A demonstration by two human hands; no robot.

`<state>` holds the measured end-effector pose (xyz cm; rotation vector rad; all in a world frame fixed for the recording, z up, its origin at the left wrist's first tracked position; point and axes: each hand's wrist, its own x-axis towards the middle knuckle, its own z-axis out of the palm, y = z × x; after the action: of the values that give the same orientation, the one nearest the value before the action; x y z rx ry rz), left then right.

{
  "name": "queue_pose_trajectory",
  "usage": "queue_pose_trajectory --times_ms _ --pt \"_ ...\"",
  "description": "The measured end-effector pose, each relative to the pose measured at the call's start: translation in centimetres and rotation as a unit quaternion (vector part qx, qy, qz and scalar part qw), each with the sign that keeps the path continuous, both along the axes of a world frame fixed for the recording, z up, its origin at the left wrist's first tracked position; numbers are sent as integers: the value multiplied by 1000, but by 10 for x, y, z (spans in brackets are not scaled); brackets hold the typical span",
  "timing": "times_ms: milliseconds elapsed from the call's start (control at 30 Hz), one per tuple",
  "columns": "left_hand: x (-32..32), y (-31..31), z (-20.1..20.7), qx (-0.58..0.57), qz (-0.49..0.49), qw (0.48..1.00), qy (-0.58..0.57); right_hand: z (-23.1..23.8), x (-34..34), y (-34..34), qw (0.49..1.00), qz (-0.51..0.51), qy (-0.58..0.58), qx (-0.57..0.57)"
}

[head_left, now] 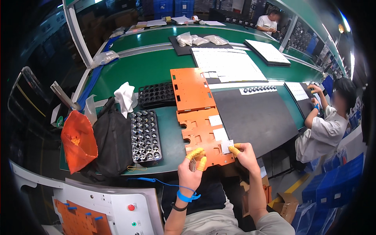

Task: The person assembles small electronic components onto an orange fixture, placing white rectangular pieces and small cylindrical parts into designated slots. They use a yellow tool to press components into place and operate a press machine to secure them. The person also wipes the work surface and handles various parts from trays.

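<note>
1. Lying open on the worktop (168, 137), the orange board (200, 117) looks stiff; hold its edges.
2. Your right fingers (234, 150) touch the white plate (225, 147) on it, grip unclear; probably light, take its rim.
3. Your left fingers (196, 154) clasp a thin piece (192, 165).

Left hand (190, 173) and right hand (247, 158) reach forward, apart, each pinching.

Your green bench (169, 135) carries an orange two-panel fixture (197, 119) directly before you. Left of it sits a black tray of shiny round parts (158, 133), with black holed trays (156, 104) behind; right of it lies a wide dark board (252, 121).
</note>
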<state>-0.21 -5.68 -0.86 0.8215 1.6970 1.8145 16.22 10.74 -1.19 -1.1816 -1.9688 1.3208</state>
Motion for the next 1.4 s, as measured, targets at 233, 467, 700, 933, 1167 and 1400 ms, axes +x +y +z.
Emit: queue_pose_trajectory --times_ms 233,467,700,933,1167,1400 --pt "1 3 -7 42 -20 997 -58 20 -4 14 981 96 -157 -62" --pt "-2 0 -16 119 -27 991 -52 27 -7 32 963 165 -180 -118" --pt "-2 -20 -10 165 -16 949 -269 45 -16 55 927 214 -298 -78" --pt "-14 -46 -14 309 -41 867 -388 68 -54 -22 848 48 -379 368" --pt "-28 -67 -35 319 -20 838 -443 82 -161 -60 922 160 -159 314" --pt "-36 -82 -36 337 -37 839 -425 35 -263 -46 914 192 -28 356"
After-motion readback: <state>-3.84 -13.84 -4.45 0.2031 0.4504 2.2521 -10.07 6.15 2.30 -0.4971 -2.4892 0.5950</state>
